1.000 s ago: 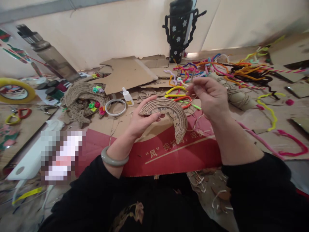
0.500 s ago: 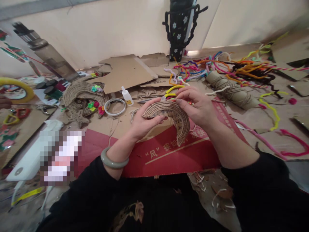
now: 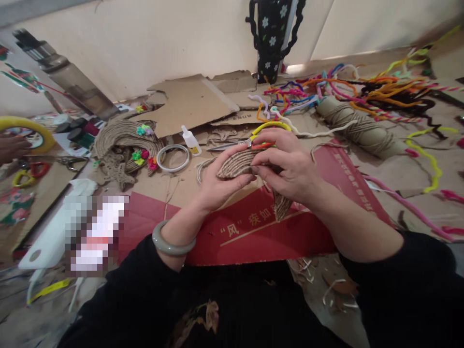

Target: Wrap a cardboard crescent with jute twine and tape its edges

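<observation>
A crescent of cardboard covered in rows of jute twine [image 3: 235, 164] is held up between both hands. My left hand [image 3: 213, 187] grips its left end, thumb in front and fingers behind. My right hand [image 3: 293, 166] closes over the upper right of the curve, with thumb and index finger pressed on the twine. The crescent's right tip pokes out below this hand. Just behind my hands lie scissors [image 3: 250, 142] with yellow and orange handles, partly hidden. Red printed cardboard [image 3: 203, 232] lies underneath.
At left stand a twine wreath [image 3: 108, 137] with pompoms, a glue bottle [image 3: 190, 141] and a tape ring [image 3: 173, 158]. Another person's hand [image 3: 12, 149] is beside a yellow tape roll [image 3: 45, 140]. A twine spool [image 3: 358, 128] and pipe cleaners [image 3: 395, 96] lie right.
My right hand has moved from the crescent's upper edge down over its front, covering more of it. The crescent's printed cardboard face is now hidden. The view has shifted slightly.
</observation>
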Action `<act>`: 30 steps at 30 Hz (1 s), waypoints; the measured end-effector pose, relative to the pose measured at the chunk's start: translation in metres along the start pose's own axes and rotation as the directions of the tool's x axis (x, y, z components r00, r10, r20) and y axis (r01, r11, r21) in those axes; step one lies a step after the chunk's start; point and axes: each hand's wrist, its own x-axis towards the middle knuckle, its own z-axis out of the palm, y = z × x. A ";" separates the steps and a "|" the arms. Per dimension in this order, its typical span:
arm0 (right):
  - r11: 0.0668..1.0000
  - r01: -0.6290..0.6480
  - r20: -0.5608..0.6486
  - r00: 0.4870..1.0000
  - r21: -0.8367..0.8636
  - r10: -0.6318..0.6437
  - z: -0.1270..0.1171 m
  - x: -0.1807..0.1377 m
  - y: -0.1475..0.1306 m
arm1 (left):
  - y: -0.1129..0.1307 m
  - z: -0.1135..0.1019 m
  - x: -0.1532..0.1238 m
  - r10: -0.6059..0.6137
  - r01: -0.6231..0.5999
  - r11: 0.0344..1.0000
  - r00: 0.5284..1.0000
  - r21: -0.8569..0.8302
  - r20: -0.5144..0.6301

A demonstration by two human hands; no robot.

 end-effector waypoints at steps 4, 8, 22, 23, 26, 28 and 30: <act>1.000 -0.001 0.009 1.000 -0.008 0.001 0.001 0.000 -0.001 | 0.002 0.001 0.000 0.002 -0.001 0.999 1.000 0.037 -0.018; 1.000 0.007 -0.007 1.000 -0.023 -0.007 0.002 0.000 -0.003 | 0.003 0.002 0.000 0.015 -0.014 0.999 1.000 0.053 -0.023; 0.997 0.024 -0.014 1.000 -0.071 -0.025 0.002 0.001 -0.006 | 0.001 0.000 -0.002 0.017 -0.016 0.997 1.000 0.076 -0.020; 0.997 0.021 -0.011 1.000 -0.071 -0.022 0.002 0.001 -0.006 | 0.001 0.000 -0.003 0.013 -0.012 0.998 1.000 0.066 -0.017; 0.996 0.029 -0.023 0.999 -0.079 -0.031 0.002 0.000 -0.007 | 0.001 0.001 -0.004 -0.009 0.009 0.999 1.000 0.033 0.001; 0.995 0.042 -0.028 0.999 -0.086 -0.044 0.002 0.000 -0.007 | 0.001 0.001 -0.004 -0.029 0.029 1.000 1.000 0.003 0.008; 0.995 0.044 -0.023 0.999 -0.095 -0.047 0.001 0.000 -0.007 | 0.001 0.000 -0.004 -0.068 0.068 0.997 0.998 -0.045 0.011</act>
